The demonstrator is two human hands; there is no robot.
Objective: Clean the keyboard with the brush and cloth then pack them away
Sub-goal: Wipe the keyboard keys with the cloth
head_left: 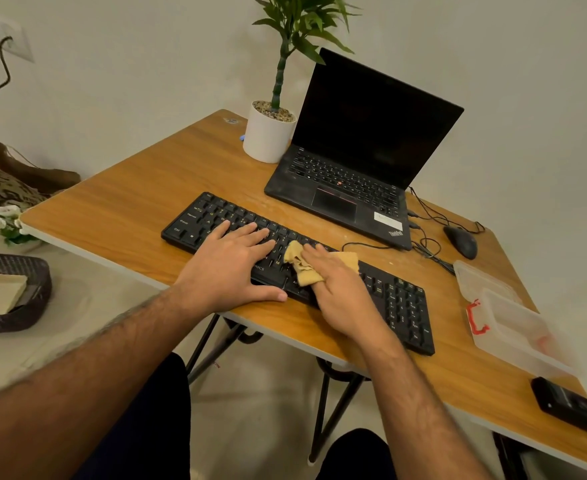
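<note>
A black keyboard [399, 299] lies diagonally on the wooden table [139, 202]. My left hand [229, 268] rests flat on its left half, fingers spread over the keys and thumb along the front edge. My right hand [337, 292] presses a crumpled yellow cloth [302, 268] onto the keys near the middle, fingers laid over it. I see no brush. A clear plastic container [517, 334] with a red clip sits at the table's right, its lid [475, 278] beside it.
An open black laptop [354, 161] stands behind the keyboard, next to a potted plant [271, 133]. A black mouse [462, 242] and its cables lie at the right. A dark device [569, 407] sits near the right front edge. A dark basket [11, 292] rests on the left surface.
</note>
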